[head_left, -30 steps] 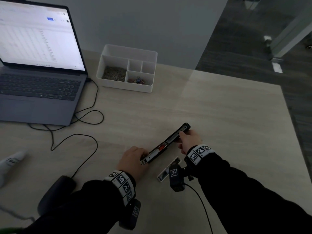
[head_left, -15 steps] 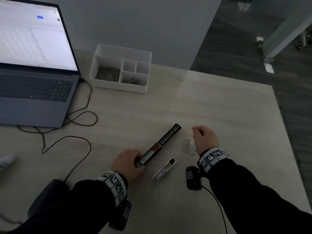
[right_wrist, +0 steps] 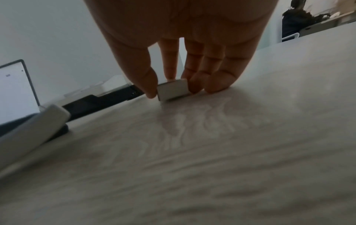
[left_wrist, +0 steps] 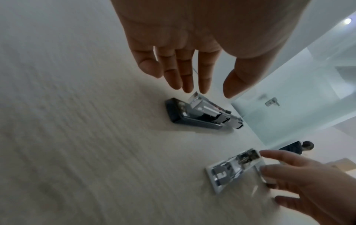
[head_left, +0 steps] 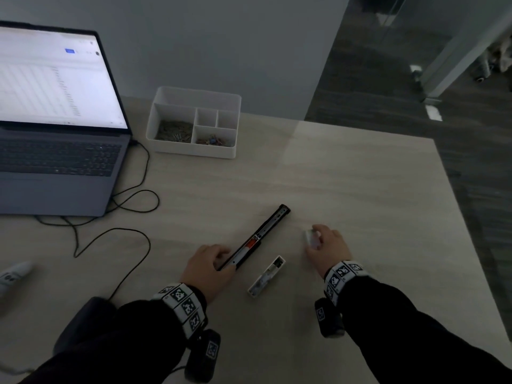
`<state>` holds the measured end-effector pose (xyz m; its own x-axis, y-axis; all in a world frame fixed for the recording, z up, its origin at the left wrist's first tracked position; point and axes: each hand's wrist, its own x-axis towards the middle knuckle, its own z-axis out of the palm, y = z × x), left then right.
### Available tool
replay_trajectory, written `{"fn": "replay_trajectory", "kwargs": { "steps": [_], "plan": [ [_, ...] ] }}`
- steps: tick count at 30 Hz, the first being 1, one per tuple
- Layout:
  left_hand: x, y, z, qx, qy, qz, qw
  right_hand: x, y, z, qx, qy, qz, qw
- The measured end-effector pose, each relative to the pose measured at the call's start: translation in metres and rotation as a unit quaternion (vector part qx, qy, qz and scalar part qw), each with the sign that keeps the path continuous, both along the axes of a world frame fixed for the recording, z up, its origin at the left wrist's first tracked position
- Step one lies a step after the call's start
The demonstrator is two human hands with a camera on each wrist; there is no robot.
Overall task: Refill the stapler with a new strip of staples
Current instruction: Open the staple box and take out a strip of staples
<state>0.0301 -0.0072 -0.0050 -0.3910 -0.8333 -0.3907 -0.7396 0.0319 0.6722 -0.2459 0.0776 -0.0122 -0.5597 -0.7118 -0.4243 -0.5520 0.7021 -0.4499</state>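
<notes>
A black stapler (head_left: pixel 260 236) lies swung open and flat on the table, running diagonally away from me. My left hand (head_left: pixel 207 261) sits at its near end. In the left wrist view the left hand (left_wrist: pixel 215 93) has straight fingers hanging just over the stapler (left_wrist: pixel 192 117), gripping nothing. To the right, my right hand (head_left: pixel 315 239) pinches a small pale block that looks like a staple strip (right_wrist: pixel 174 89) between thumb and fingers, low on the table. A white loose casing piece (head_left: pixel 267 275) lies between the two hands.
An open laptop (head_left: pixel 55 151) stands at the far left with cables (head_left: pixel 130 234) trailing from it. A white divided organiser (head_left: pixel 194 153) with clips sits behind the stapler. The table's right edge (head_left: pixel 465 231) drops to dark floor. A dark object (head_left: pixel 80 322) lies near left.
My right hand has let go of the stapler's far end and moved right onto the small pale block. The stapler now lies flat on the table, and my left hand has loosened.
</notes>
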Motion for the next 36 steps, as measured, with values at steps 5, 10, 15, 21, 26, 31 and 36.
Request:
{"fn": "replay_trajectory", "kwargs": {
  "steps": [5, 10, 15, 21, 26, 31, 36],
  "plan": [
    [-0.014, 0.004, 0.027, 0.034, 0.086, 0.069, 0.993, 0.022, 0.024, 0.027, -0.090, -0.020, 0.086, 0.992],
    [-0.037, 0.019, 0.051, 0.225, 0.182, 0.115, 0.950, 0.063, 0.042, 0.040, -0.208, -0.052, 0.194, 0.957],
    [-0.039, 0.037, 0.050, 0.255, 0.188, 0.102, 0.943, 0.088, 0.046, 0.045, -0.281, -0.072, 0.207, 0.934],
    [-0.029, 0.037, 0.050, 0.297, 0.268, 0.190, 0.897, 0.100, 0.049, 0.052, -0.220, -0.243, 0.002, 0.945],
    [-0.019, 0.036, 0.051, 0.304, 0.267, 0.223, 0.887, 0.103, 0.047, 0.055, -0.197, -0.368, -0.102, 0.903],
    [-0.009, 0.037, 0.053, 0.326, 0.278, 0.223, 0.876, 0.108, 0.044, 0.057, -0.207, -0.355, -0.105, 0.906],
    [0.001, 0.036, 0.051, 0.349, 0.270, 0.208, 0.873, 0.112, 0.043, 0.055, -0.208, -0.267, -0.033, 0.940]
  ]
}}
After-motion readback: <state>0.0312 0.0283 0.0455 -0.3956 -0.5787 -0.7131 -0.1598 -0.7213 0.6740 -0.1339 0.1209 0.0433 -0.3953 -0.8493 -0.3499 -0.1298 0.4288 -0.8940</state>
